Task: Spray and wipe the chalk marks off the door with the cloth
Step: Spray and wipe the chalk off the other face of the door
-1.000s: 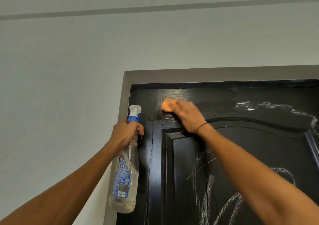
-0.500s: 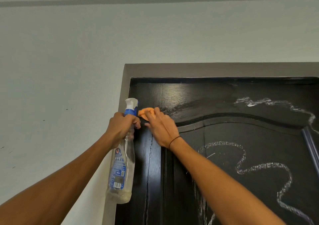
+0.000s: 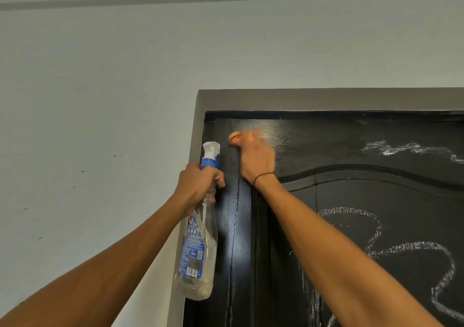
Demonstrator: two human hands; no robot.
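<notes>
Orange cloth [image 3: 236, 136] pressed against the black door [image 3: 326, 151] near its upper left corner, blurred, bunched under the right hand [image 3: 256, 158], fingers curled over it. Thin dark band [image 3: 263, 176] round that wrist. Chalk marks [image 3: 401, 148] to the right of the cloth, more looping lower on the door panel. Spray bottle [image 3: 198, 246] just left of the cloth, hanging upright beside the grey door frame [image 3: 198, 126], neck clamped in the left hand [image 3: 200, 183]. Pale wall [image 3: 100, 100] beyond the frame.

Spray bottle [image 3: 198, 239] left of cloth [image 3: 237, 136]; chalk marks [image 3: 411, 249] right on door [image 3: 351, 151].
</notes>
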